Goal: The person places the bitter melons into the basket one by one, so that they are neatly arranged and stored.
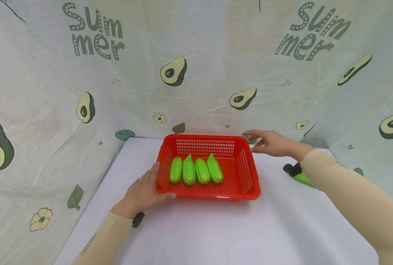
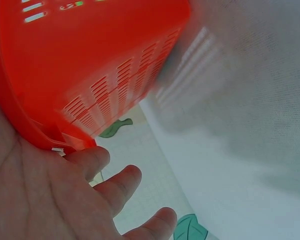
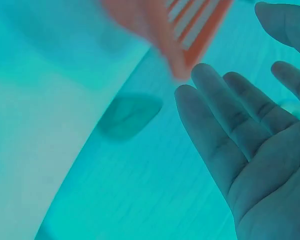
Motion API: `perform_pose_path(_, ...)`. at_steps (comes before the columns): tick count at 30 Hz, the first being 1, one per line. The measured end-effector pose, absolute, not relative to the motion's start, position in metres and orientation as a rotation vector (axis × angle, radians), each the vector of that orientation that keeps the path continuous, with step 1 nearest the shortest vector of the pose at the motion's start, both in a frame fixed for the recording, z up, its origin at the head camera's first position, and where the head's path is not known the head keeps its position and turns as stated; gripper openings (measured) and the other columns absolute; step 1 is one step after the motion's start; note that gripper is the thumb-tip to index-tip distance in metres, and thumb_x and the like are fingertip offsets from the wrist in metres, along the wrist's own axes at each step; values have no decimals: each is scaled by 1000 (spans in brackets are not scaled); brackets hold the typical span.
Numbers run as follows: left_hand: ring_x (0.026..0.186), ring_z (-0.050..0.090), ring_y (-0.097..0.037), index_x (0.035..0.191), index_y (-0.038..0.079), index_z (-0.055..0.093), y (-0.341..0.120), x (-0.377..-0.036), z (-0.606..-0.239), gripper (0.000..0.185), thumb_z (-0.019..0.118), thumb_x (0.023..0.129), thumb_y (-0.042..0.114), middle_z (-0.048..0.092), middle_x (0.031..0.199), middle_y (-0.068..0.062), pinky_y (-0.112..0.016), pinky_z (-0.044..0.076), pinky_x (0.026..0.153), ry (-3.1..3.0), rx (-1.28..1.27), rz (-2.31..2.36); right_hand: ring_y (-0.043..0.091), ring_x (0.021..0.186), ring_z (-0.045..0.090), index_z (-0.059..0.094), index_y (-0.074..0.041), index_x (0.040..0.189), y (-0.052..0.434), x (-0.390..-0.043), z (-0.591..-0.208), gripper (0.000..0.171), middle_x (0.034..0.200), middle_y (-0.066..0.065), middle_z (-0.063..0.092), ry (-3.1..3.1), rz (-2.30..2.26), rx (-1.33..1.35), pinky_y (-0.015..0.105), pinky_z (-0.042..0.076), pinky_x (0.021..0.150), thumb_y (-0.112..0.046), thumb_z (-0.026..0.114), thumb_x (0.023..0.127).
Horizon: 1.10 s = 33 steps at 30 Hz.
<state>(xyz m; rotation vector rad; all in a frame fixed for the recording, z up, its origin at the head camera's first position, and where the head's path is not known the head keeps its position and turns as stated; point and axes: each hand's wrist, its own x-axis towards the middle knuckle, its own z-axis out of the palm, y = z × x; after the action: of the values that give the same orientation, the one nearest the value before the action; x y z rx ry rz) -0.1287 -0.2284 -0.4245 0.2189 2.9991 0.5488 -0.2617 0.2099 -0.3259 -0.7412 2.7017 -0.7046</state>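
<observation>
A red plastic basket [image 1: 209,196] with slotted walls sits on the white table. Several glossy bright green, elongated vegetables [image 1: 202,171] lie side by side in its left half, some with pointed tips. My left hand [image 1: 143,191] rests against the basket's left front corner, thumb along the front rim. In the left wrist view its palm [image 2: 35,195] meets the rim and the fingers stretch past it. At the back right corner my right hand [image 1: 272,143] hovers with fingers spread and nothing in them. The right wrist view shows its fingertips close to the basket's orange-looking edge [image 3: 180,70].
Another green vegetable [image 1: 303,179] lies on the table at the right, partly hidden by my right forearm. A fabric backdrop [image 1: 203,73] printed with avocados and lettering rises behind the table and along both sides.
</observation>
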Motion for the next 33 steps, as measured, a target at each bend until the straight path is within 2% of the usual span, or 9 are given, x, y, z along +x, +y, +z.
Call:
perform_pose_path(5,143,29,-41,159,3,12,-229,-129,-426,131,59,70,87,26,161,-18,-62,33,108,3005,224,558,36,111,62,40,-14,152,256,-250,-327,67,134,20,56,2735,-634,-664,44,59,78,-25,72,94)
perform_pose_path(13,143,30,-41,160,4,12,-227,-129,-425,132,59,69,87,27,160,-18,-62,33,108,3009,219,567,41,110,62,41,-9,150,320,-235,-363,72,131,24,58,2776,-514,-582,52,56,83,-32,74,91)
perform_pose_path(17,143,30,-41,160,4,12,-227,-129,-425,131,59,69,87,27,160,-18,-62,33,108,3011,209,564,45,112,60,43,-7,148,341,-229,-383,68,132,27,57,2813,-426,-616,60,50,89,-26,75,90)
perform_pose_path(25,144,28,-41,160,4,11,-227,-130,-423,131,59,70,86,24,161,-18,-61,32,109,3000,212,558,56,128,38,52,-7,143,360,-226,-411,65,141,33,45,2833,-406,-604,71,33,99,-8,78,84)
perform_pose_path(33,144,27,-41,160,5,10,-227,-130,-423,131,59,70,86,24,162,-17,-61,32,109,2988,195,546,58,126,38,56,-4,139,370,-226,-425,66,139,33,47,2809,-458,-598,72,32,99,2,79,78)
